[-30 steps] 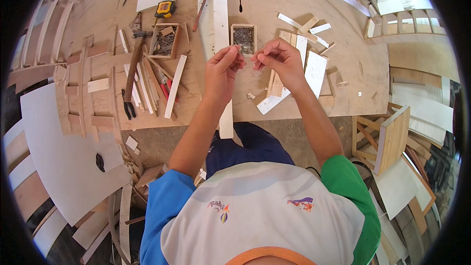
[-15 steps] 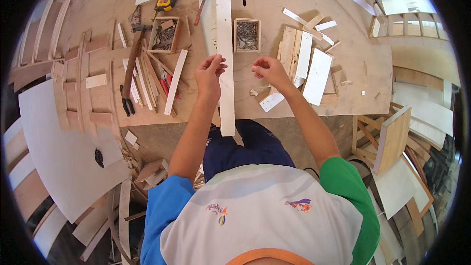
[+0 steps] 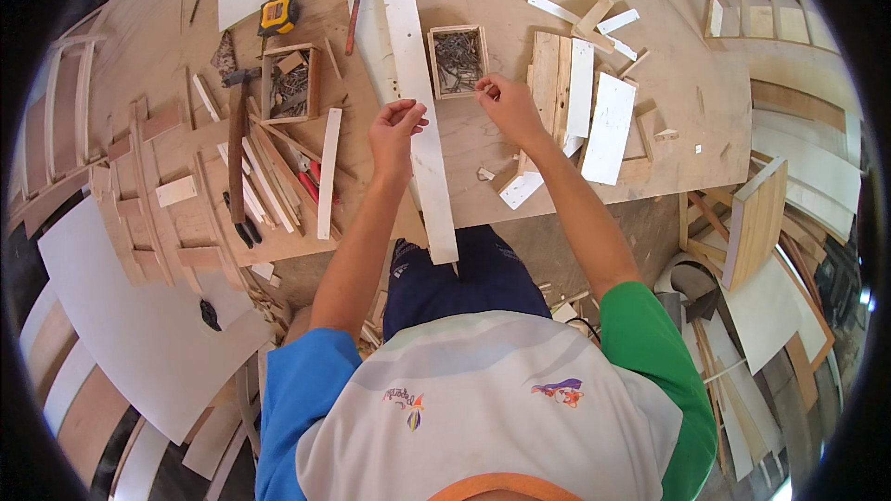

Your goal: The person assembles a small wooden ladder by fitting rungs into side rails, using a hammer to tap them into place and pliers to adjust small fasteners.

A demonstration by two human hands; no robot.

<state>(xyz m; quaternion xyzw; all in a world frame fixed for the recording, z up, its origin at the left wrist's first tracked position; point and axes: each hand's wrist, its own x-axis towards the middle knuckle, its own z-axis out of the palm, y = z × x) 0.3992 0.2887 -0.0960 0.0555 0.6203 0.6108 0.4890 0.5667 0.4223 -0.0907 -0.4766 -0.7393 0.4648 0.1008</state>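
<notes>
A long white-faced wooden strip [image 3: 427, 158] runs away from me down the middle of the bench, its near end past the front edge. Over its left edge is my left hand [image 3: 397, 134], fingers curled to the thumb; anything between them is too small to make out. My right hand [image 3: 510, 111] is closed in a pinch at the near right corner of a small wooden box of nails [image 3: 458, 60]. Whatever its fingertips hold is hidden. Beside the strip, a thin reddish stick [image 3: 358, 0] lies on a white board.
To the left are a second nail box [image 3: 290, 88], a hammer [image 3: 238, 139], a yellow tape measure [image 3: 277, 15], red-handled pliers [image 3: 310, 176], black-handled pliers [image 3: 243, 221] and loose sticks. White and bare wood offcuts [image 3: 608, 130] lie right. A wooden stool [image 3: 754, 223] stands beyond the bench's right corner.
My right hand has moved up and left to the nail box's corner. My left hand stays over the strip with its fingers slightly shifted. The whole view has turned a little.
</notes>
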